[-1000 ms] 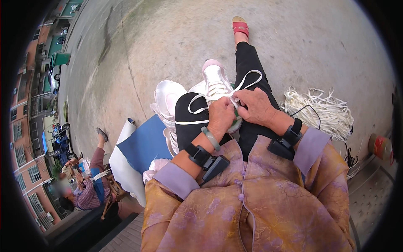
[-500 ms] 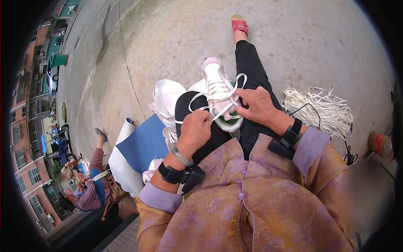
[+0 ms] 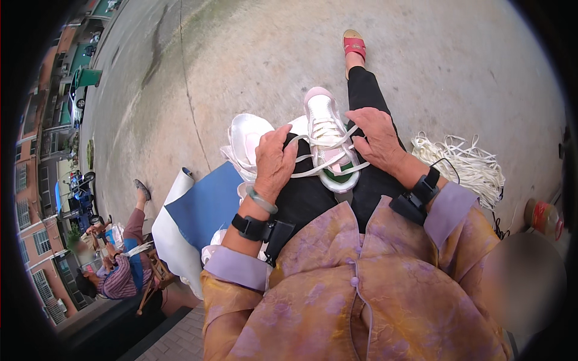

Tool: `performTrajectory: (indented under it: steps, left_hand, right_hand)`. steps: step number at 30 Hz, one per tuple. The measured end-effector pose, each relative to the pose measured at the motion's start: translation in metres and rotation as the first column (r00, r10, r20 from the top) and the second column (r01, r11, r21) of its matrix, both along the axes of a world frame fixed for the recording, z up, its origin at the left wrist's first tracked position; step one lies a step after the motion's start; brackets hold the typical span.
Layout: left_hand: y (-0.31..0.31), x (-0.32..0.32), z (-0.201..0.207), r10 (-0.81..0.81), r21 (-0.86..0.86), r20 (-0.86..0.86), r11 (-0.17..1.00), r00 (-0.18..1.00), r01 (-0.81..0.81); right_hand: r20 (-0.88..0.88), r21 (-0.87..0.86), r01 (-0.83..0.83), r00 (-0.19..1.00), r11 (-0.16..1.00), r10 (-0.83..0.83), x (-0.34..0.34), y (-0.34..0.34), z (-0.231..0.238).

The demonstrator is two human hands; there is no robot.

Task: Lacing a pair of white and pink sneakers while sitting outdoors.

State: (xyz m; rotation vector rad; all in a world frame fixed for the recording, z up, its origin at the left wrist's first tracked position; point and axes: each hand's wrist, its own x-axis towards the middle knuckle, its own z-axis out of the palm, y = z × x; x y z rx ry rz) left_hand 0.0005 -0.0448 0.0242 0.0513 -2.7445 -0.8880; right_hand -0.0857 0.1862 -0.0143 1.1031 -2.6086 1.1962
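Note:
A white sneaker point(image 3: 319, 108) with a pink toe and a green inside rests between my knees, toe pointing away from me. White shoelace point(image 3: 307, 174) runs in rows up its front and stretches out to both sides. My left hand point(image 3: 275, 159) is closed on the lace at the shoe's left, its fingertips partly hidden. On the other side, my right hand point(image 3: 379, 139) pinches lace between thumb and fingers, just beside the shoe's throat. More white and pale pink shoe pieces point(image 3: 248, 133) lie piled by my left knee.
A large heap of white laces point(image 3: 460, 171) lies at the right, with a dark cord over it. Behind it is a bottle with a red label point(image 3: 546, 218). A blue sheet point(image 3: 208, 201) lies at my left. Farther left sits another person point(image 3: 129, 271).
My hands have moved apart and farther from my body, drawing the lace out to both sides. The raised loop above the shoe is gone.

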Motion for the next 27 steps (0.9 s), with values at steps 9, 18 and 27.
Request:
performTrajectory:
  steps: [9,18,27]
  left_hand:
    - [0.003,-0.011,-0.008,-0.142,0.397,0.293,0.918,0.946,0.015]
    - [0.012,-0.017,-0.008,-0.099,0.094,0.264,0.993,0.959,0.076]
    - [0.015,-0.019,0.011,-0.062,0.193,0.574,0.979,0.816,-0.061]
  right_hand:
    - [0.307,0.011,-0.05,0.951,0.999,0.044,-0.006,-0.002,0.003]
    - [0.287,0.207,-0.049,0.958,0.977,-0.012,0.001,-0.015,0.013]
    - [0.167,0.289,-0.136,0.982,0.948,0.09,0.002,-0.01,0.008]
